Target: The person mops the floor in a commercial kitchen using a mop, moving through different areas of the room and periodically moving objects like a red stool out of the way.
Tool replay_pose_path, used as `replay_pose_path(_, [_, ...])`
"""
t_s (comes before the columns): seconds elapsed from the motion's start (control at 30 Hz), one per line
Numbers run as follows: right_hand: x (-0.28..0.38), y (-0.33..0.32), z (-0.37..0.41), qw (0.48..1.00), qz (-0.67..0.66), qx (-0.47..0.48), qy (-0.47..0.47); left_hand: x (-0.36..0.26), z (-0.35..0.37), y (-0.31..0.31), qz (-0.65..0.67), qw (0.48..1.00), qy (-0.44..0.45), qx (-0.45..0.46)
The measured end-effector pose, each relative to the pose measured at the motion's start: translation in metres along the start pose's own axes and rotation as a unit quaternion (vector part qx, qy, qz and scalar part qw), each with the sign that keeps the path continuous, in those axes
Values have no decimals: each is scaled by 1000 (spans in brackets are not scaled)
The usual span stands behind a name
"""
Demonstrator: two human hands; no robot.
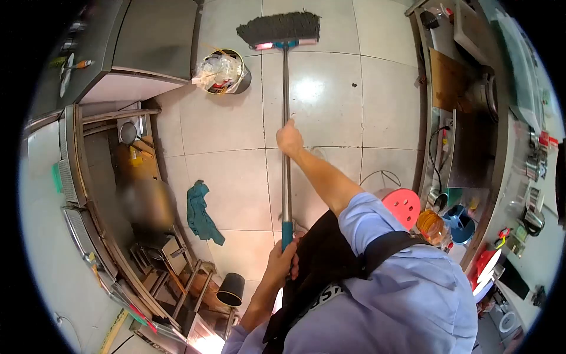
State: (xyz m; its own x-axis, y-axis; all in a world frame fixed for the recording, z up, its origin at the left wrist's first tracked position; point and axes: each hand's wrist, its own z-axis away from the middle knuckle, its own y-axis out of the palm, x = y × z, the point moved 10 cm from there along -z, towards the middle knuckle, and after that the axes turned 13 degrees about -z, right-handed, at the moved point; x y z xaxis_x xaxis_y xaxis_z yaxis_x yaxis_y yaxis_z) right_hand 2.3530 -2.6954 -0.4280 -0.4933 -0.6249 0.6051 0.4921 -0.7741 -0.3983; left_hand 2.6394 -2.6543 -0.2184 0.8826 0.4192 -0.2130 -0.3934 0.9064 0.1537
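Note:
A long broom [286, 82] with a metal pole runs down the middle of the view. Its wide, dark head [280, 28] rests on the tiled floor at the top, joined by a teal connector. My left hand [281, 261] is closed round the teal grip at the near end, close to my body. Farther up, my right hand [289, 139] is wrapped round the metal pole, with one finger lying along it. A dark apron [324, 253] hangs beside the grip.
A lined bin [242, 79] full of plastic stands left of the broom head. A green cloth [202, 212] lies on the floor. A pink stool [402, 207] is by my right side. Cluttered shelves [471, 147] line the right; a rack [91, 171] and a black bucket [231, 289] are left.

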Motion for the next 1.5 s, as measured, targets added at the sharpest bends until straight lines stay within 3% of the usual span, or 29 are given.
replay_pose_path(0.2, [-121,82,151,999,-39,-8,8,156,84,-83,-76,996,10,-37])
replay_pose_path(0.33, [-186,133,300,995,-91,26,-11,291,149,-154,-287,947,104,-103])
replay_pose_path(0.4, [-256,182,359,997,-49,52,-19,373,199,-179,-129,982,44,-132])
replay_pose_path(0.47, [-340,250,407,992,88,53,-71,413,231,-197,-127,979,-3,-162])
replay_pose_path(0.5, [-349,263,433,949,-160,226,148,423,240,-203,-152,973,-18,-175])
replay_pose_path(0.53, [-349,261,481,814,-295,289,409,429,248,-207,-187,964,-31,-187])
replay_pose_path(0.6, [-345,246,517,682,-318,224,620,436,253,-213,-264,940,-53,-208])
replay_pose_path(0.67, [-412,291,536,668,-283,213,654,439,253,-216,-318,919,-67,-222])
replay_pose_path(0.73, [-394,280,545,786,-274,206,515,440,248,-217,-363,901,-75,-227])
replay_pose_path(0.8, [-361,253,563,767,-262,194,552,438,243,-220,-400,883,-82,-230])
replay_pose_path(0.83, [-353,252,559,762,-358,153,517,435,240,-219,-417,876,-82,-229])
replay_pose_path(0.87, [-353,249,556,772,-294,179,534,429,235,-219,-432,870,-79,-226])
replay_pose_path(1.03, [-305,204,461,857,-328,117,379,396,209,-215,-514,827,-47,-224])
replay_pose_path(1.13, [-287,173,391,874,-345,92,329,373,192,-207,-568,793,-7,-221])
replay_pose_path(1.17, [-285,166,365,873,-356,100,317,364,182,-203,-589,777,15,-220])
replay_pose_path(1.23, [-266,127,315,859,-427,22,283,347,152,-192,-618,749,77,-226])
replay_pose_path(1.3, [-273,117,244,863,-418,118,257,316,108,-174,-603,743,146,-251])
replay_pose_path(1.37, [-229,41,195,873,-434,90,203,266,68,-139,-590,732,248,-236])
replay_pose_path(1.4, [-221,14,154,874,-457,81,144,241,49,-119,-602,710,240,-274])
replay_pose_path(1.43, [-212,-14,127,835,-519,92,161,213,27,-91,-609,734,200,-225])
replay_pose_path(1.5, [-194,-99,79,894,-425,8,142,158,-11,-23,-547,794,213,-161])
